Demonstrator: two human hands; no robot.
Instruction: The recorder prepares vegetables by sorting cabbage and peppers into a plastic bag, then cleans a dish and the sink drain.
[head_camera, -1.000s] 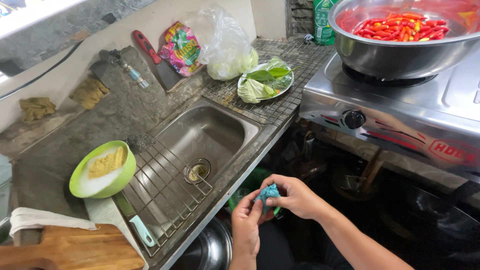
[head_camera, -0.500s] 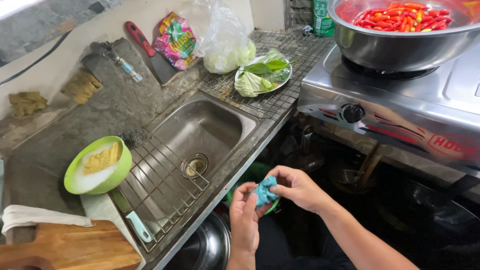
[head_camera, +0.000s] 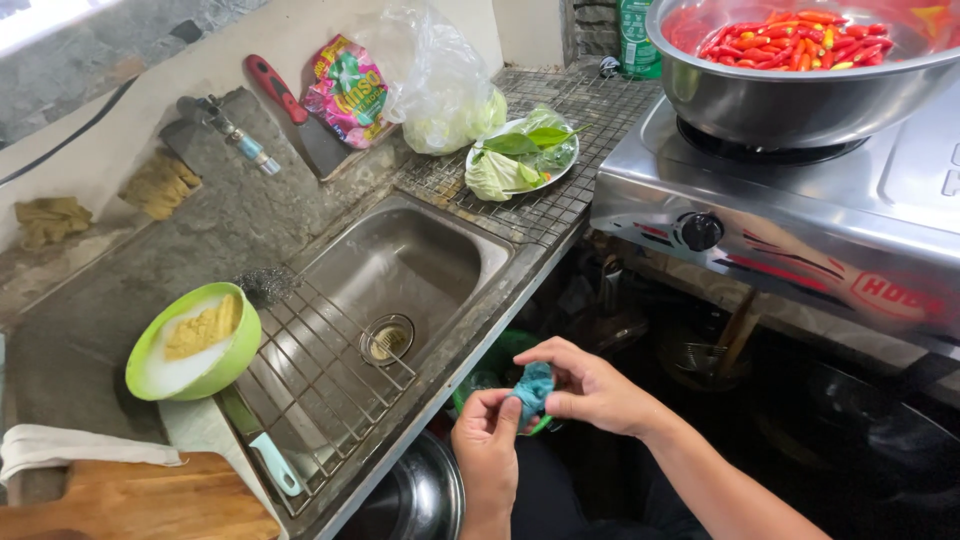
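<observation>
Left hand: your left hand (head_camera: 487, 438) rises from 6 o'clock, thumb and fingers pinching the lower edge of the teal cloth (head_camera: 532, 388).
Right hand: your right hand (head_camera: 590, 388) comes in from 4 o'clock, fingertips closed on the cloth's upper right side.
Cloth position: bunched between both hands, just off the counter edge, at 5 o'clock from the sink drain (head_camera: 386, 339).
Key relation: the cloth lies at 1 o'clock from your left hand and 9 o'clock from your right; both touch it, and its long axis runs roughly 12 to 6.
Nearby: green bowl (head_camera: 196, 343) at 9 o'clock; metal bowl of red chillies (head_camera: 800, 60) at 1 o'clock.
</observation>
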